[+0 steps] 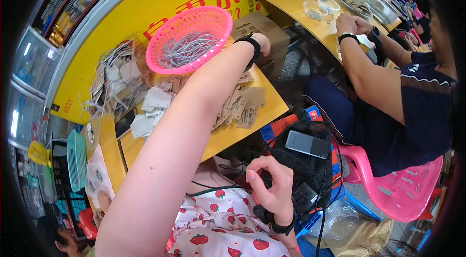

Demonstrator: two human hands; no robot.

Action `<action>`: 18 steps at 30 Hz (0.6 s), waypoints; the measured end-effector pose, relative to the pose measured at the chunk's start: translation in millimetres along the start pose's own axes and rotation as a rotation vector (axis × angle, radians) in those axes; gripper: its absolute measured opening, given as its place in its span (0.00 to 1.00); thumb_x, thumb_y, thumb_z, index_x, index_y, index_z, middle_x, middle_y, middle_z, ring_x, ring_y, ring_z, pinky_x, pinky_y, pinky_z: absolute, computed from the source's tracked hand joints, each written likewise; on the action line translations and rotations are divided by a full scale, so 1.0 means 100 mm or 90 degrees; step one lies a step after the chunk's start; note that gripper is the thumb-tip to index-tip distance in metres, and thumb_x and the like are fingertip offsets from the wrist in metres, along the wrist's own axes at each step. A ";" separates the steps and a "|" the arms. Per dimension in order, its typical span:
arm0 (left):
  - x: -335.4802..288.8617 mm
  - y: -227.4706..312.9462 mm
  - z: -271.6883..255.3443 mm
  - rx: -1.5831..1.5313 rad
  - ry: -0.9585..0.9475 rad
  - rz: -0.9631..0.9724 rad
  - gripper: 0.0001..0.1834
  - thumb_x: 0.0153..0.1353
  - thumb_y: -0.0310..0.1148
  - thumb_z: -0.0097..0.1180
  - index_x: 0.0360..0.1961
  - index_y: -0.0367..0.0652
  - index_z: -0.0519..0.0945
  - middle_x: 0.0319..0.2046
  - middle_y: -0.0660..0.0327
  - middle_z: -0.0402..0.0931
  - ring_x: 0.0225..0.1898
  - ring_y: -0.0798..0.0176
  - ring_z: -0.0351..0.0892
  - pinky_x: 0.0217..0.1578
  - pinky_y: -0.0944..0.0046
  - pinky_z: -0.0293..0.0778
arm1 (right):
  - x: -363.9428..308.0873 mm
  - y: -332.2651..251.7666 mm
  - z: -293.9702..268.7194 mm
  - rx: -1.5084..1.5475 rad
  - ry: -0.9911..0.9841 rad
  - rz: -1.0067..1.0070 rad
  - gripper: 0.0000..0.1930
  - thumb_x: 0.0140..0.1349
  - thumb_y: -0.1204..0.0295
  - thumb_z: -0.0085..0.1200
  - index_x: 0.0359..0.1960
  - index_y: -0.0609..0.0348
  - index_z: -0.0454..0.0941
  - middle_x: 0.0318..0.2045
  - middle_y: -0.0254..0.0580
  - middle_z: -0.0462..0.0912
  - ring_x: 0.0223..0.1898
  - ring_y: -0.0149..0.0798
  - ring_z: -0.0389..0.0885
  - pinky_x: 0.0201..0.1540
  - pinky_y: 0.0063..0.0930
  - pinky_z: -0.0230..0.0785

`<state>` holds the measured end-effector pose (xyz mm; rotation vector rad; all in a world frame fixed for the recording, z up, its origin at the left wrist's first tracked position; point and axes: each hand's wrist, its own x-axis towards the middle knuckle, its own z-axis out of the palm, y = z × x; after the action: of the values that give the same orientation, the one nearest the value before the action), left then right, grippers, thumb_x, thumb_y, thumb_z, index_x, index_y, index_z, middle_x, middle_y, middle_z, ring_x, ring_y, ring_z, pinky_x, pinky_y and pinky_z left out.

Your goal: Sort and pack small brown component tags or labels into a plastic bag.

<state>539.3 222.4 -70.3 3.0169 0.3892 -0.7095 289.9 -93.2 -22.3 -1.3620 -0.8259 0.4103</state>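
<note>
My left arm reaches across the table, and my left hand (262, 44) is past its far right edge, beside the pink basket (226, 26) and over a cardboard box (272, 39). Its fingers are turned away and hidden. Grey cords (189, 49) lie coiled in the basket. Below my left forearm are piles of beige tags (247, 103) and white tags (156, 99). Over my lap, my right hand (274, 184) is closed, thumb and forefinger curled together. Whatever is in that pinch, if anything, cannot be made out.
A bag of tags and strings (119, 75) leans against the yellow panel (111, 39). To my right, a person (374, 72) works at another table (303, 7), near a pink chair (407, 189). A phone-like device (307, 144) lies on a black bag with loose cables. A turquoise basket (76, 160) stands left.
</note>
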 end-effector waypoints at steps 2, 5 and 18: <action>-0.20 -0.05 -0.11 -0.087 0.023 0.042 0.16 0.50 0.44 0.56 0.24 0.41 0.82 0.22 0.60 0.80 0.26 0.59 0.80 0.31 0.59 0.73 | -0.01 -0.03 0.07 0.029 0.006 0.047 0.02 0.57 0.80 0.55 0.30 0.66 0.75 0.22 0.39 0.78 0.23 0.29 0.77 0.27 0.21 0.68; -0.66 -0.11 -0.31 -0.158 0.024 0.180 0.17 0.58 0.43 0.52 0.30 0.38 0.81 0.25 0.58 0.80 0.31 0.58 0.80 0.34 0.60 0.73 | 0.01 0.09 0.23 0.031 -0.015 0.101 0.03 0.60 0.78 0.52 0.32 0.67 0.74 0.21 0.39 0.78 0.23 0.28 0.78 0.29 0.21 0.69; -4.80 0.12 1.58 -0.546 0.531 -0.060 0.15 0.60 0.30 0.55 0.48 0.37 0.74 0.45 0.52 0.76 0.49 0.55 0.76 0.51 0.61 0.70 | 0.00 0.73 0.67 -0.274 -0.088 -0.012 0.07 0.60 0.75 0.53 0.36 0.68 0.76 0.31 0.52 0.80 0.27 0.43 0.80 0.32 0.31 0.72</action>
<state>57.3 85.5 -0.5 2.2845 0.6279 0.6284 255.7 -32.6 -93.2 -1.7347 -1.0830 0.3259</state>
